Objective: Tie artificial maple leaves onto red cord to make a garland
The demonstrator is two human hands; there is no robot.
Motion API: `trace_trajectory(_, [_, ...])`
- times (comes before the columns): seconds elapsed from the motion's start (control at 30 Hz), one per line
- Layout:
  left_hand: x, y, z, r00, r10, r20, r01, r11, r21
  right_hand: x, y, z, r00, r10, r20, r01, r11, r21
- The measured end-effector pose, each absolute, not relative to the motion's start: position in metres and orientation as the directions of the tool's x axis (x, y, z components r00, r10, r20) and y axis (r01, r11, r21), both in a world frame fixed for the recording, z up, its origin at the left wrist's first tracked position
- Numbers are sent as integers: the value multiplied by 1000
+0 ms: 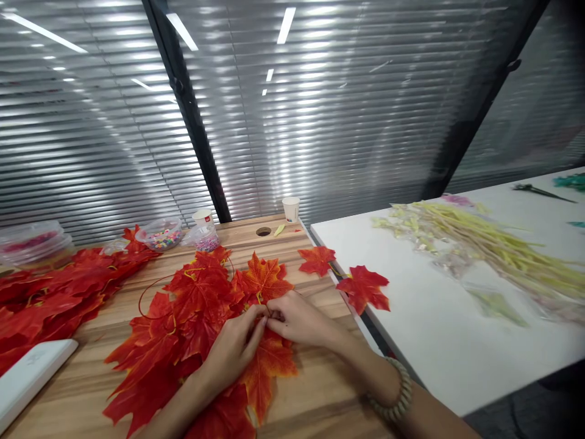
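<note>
The grip of the left hand [233, 344] is pinched almost closed, fingertips against those of the similarly pinched right hand [299, 318]; what is held cannot be told. In the head view, red-orange artificial maple leaves [201, 291] are bunched beneath both hands on the wood-grain desk [315, 390], beside a thin red cord loop [142, 305]. Two red leaves [364, 289] are left apart; how many are joined cannot be told.
</note>
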State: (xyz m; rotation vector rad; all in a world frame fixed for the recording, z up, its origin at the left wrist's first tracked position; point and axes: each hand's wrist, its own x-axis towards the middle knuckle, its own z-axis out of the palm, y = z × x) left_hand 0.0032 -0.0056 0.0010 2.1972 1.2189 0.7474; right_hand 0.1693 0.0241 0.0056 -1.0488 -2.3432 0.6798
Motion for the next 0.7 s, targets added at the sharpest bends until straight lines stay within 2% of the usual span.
trace_trajectory(0.3, [2, -4, -1, 400, 875, 274, 521, -463, 717, 167, 24, 5, -569, 778, 265, 513, 588, -625])
trace_trajectory(0.7, [-3, 1, -4, 128, 942, 309, 412, -334, 848, 164, 19, 15, -495, 774, 394, 359, 596, -719])
